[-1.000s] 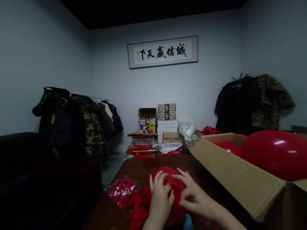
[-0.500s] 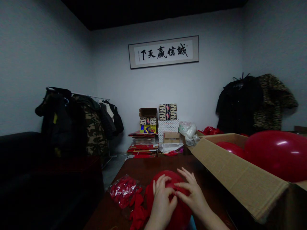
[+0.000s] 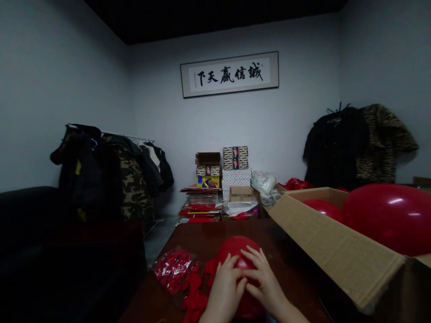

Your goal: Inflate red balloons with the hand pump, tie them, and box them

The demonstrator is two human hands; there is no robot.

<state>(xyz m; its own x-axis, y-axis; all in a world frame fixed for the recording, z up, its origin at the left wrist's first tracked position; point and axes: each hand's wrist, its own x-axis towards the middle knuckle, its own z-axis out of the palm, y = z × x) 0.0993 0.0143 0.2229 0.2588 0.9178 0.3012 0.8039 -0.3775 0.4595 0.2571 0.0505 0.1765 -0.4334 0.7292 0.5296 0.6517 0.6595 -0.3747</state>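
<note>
An inflated red balloon [image 3: 239, 244] stands upright on the dark red table, low in the middle of the view. My left hand [image 3: 227, 282] and my right hand [image 3: 262, 278] are on its near side, with their fingertips close together. The fingers of both hands are bent in a pinch at the balloon's neck, which they mostly hide. Left of the balloon are loose uninflated red balloons [image 3: 194, 298] and a clear plastic bag of red balloons [image 3: 175, 268].
An open cardboard box [image 3: 336, 242] with large inflated red balloons [image 3: 387, 215] takes up the right. Behind the table [image 3: 215, 231] stand stacked boxes [image 3: 235, 179] and flat red packs [image 3: 198, 211]. Coats [image 3: 131, 175] hang at the left, a dark sofa [image 3: 30, 215] below them.
My right hand has moved slightly down and left, and its fingers are closer to my left hand. More of the balloon's top shows.
</note>
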